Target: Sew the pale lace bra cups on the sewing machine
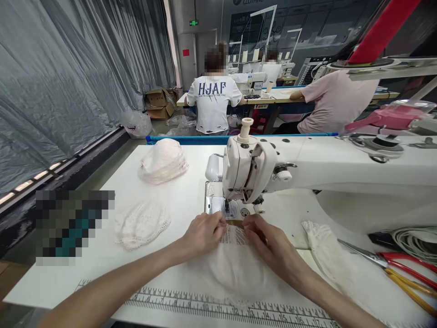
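A white piece of fabric with a lace edge [235, 264] lies in front of the sewing machine [246, 168]. My left hand [205, 230] pinches its lace edge on the left, close to the presser foot. At the right end of the same edge, my right hand [268, 237] grips the fabric with bent fingers. Between both hands the edge is stretched just short of the needle plate [215, 205]. Part of the fabric hangs over the ruler printed along the table's front.
Left on the table [191, 200] are a white fabric stack [164, 161] and a flat lace piece [142, 224]. To the right lie another lace piece [324, 250], scissors with red handles [409, 269] and coiled cord [416, 243]. People sit at machines beyond.
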### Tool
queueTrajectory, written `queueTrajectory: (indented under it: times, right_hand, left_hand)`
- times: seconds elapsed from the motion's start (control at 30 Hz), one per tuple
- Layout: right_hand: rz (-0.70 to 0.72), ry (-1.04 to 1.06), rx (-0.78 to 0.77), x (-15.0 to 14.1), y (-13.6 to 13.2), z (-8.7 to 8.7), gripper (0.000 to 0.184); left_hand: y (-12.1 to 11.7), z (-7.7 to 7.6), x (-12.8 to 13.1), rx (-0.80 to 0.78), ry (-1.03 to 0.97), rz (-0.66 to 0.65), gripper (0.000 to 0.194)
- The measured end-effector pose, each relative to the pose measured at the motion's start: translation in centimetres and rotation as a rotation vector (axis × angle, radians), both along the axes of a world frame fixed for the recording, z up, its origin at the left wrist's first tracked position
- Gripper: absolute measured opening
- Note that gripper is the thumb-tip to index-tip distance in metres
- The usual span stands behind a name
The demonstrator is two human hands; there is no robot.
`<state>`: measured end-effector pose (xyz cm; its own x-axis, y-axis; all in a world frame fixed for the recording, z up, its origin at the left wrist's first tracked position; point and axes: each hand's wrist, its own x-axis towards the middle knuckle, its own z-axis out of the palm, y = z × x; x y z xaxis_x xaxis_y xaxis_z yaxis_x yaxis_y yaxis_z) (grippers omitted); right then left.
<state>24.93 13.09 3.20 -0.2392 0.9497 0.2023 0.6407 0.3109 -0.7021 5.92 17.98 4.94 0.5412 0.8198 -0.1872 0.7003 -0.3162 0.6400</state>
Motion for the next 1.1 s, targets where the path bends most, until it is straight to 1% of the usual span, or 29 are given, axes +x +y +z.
queueTrajectory:
  times: [0.1,0.2,0.4,0.53,0.6,0.63,0.73,0.77,0.8,0.83,0.87,0.93,1.0,1.03,1.1]
  right_hand:
    - [0.012,-0.056,0.039,0.1,0.4,-0.6,0.013]
    - [0.019,-0.102,0.09,0.2,0.6,-1.1,0.017]
    - [0.056,-0.169,0.125,0.4,0.7,-1.0,0.025]
    - [0.055,-0.225,0.16,0.5,0.8,-1.4,0.027]
    - [0.04,-0.257,0.176,0.4,0.8,-1.6,0.028]
    - [0.031,-0.275,0.185,0.4,0.8,-1.8,0.028]
    - [0.012,-0.323,0.206,0.2,0.7,-2.0,0.031]
    - [0.01,-0.334,0.211,0.2,0.8,-2.1,0.032]
    - [0.009,-0.346,0.214,0.2,0.8,-2.1,0.031]
    - [0.008,-0.366,0.219,0.2,0.9,-2.1,0.03]
    - [0.006,-0.403,0.235,0.3,1.0,-1.9,0.029]
    - [-0.014,-0.516,0.325,0.4,1.2,-1.5,0.029]
    - [-0.026,-0.588,0.473,0.6,1.2,-0.7,0.031]
    - [-0.01,-0.577,0.535,0.6,1.0,-0.3,0.031]
    - [0.088,-0.493,0.585,0.5,0.3,0.4,0.026]
  left_hand:
    - [0.1,-0.5,0.2,0.078,0.067,0.007,0.01]
    - [0.1,-0.7,0.4,0.079,0.113,0.012,0.01]
    - [0.2,-0.7,0.6,0.101,0.184,0.017,0.011]
    - [-0.2,-1.0,0.9,0.159,0.21,0.021,0.021]
    - [-0.7,-1.2,0.9,0.265,0.24,0.017,0.029]
    - [-1.0,-1.3,0.9,0.366,0.265,0.019,0.032]
    - [-1.8,-1.4,0.8,0.808,0.311,0.024,0.027]
    - [-2.0,-1.3,0.8,0.945,0.289,0.001,0.024]
    - [-2.1,-1.3,0.8,1.043,0.249,-0.045,0.023]
    - [-2.3,-1.4,0.8,1.093,0.199,-0.102,0.021]
    - [-2.4,-1.5,0.9,1.1,0.152,-0.159,0.019]
    - [-2.5,-1.9,1.0,1.063,0.103,-0.229,0.016]
    - [-2.5,-2.3,1.1,1.044,0.099,-0.233,0.016]
    - [-2.5,-2.5,1.2,1.045,0.1,-0.224,0.017]
    - [-2.5,-2.8,1.1,1.049,0.098,-0.216,0.018]
